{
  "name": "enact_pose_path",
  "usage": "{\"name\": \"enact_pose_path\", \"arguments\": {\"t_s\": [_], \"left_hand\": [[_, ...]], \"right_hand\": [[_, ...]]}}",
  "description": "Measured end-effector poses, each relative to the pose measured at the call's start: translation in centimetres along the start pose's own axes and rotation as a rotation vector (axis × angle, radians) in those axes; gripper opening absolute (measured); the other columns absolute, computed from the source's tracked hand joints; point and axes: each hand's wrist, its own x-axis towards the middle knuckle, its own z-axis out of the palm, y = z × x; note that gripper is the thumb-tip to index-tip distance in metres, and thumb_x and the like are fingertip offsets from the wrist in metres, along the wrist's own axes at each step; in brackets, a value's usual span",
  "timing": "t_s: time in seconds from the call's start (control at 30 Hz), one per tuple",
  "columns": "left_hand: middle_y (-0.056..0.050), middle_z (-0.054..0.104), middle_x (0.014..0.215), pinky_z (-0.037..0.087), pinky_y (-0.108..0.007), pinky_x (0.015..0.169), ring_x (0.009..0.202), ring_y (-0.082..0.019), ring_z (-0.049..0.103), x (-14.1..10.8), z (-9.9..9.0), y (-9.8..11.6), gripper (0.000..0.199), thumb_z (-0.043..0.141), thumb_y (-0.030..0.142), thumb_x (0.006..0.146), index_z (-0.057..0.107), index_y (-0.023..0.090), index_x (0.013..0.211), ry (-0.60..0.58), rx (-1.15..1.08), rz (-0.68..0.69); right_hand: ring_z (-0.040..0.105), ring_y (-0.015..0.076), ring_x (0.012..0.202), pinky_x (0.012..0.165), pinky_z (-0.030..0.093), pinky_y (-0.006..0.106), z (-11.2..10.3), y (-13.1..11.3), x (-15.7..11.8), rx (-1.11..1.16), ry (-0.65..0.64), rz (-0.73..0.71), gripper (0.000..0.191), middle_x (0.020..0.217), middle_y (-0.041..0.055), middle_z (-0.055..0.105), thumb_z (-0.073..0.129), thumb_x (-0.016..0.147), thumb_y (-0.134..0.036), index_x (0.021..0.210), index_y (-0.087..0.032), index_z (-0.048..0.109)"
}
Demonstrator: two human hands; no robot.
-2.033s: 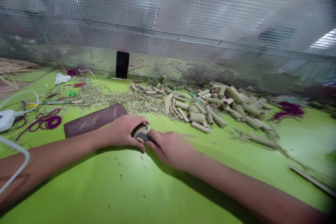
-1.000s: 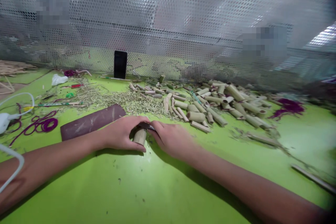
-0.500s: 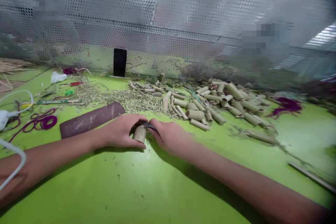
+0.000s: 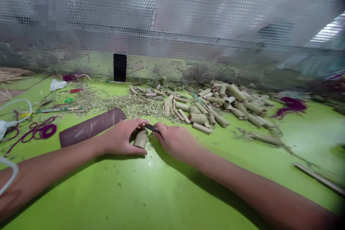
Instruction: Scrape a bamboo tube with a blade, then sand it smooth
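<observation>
And there it was: a sandpaper strip lay left on the table, bamboo tubes heaped right. Behind them stood a perforated metal screen.

head camera looks forward, down at hands

A green worktable carries a loose heap of cut bamboo tube sections, with a drift of pale bamboo shavings to their left. A brown abrasive strip, loops of purple cord, a white plastic scrap and an upright black phone also lie on it.
</observation>
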Motion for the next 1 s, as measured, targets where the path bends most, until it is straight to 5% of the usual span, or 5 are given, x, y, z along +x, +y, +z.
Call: {"name": "enact_pose_path", "arguments": {"t_s": [0.3,1.0], "left_hand": [[-0.014,0.069,0.136,0.053,-0.050,0.107,0.119,-0.037,0.068,0.56,0.20,0.62,0.093,0.094,0.058,0.068,0.054,0.022,0.143,0.018,-0.022,-0.009],[-0.012,0.073,0.129,0.054,-0.045,0.100,0.115,-0.034,0.070,0.97,0.66,0.47,0.073,0.093,0.050,0.071,0.064,0.021,0.131,0.021,-0.008,-0.017]], "right_hand": [[0.064,0.0201,0.060,0.053,0.031,0.031,-0.07,-0.32,0.31,0.018,-0.010,-0.045,0.029,0.081,0.0074,0.075,0.039,0.113,-0.029,0.115,-0.018,0.066],[0.069,0.0228,0.067,0.055,0.032,0.031,-0.33,-0.57,0.51,0.002,-0.042,-0.028,0.028,0.086,0.0078,0.078,0.041,0.112,-0.029,0.121,-0.018,0.065]]}}
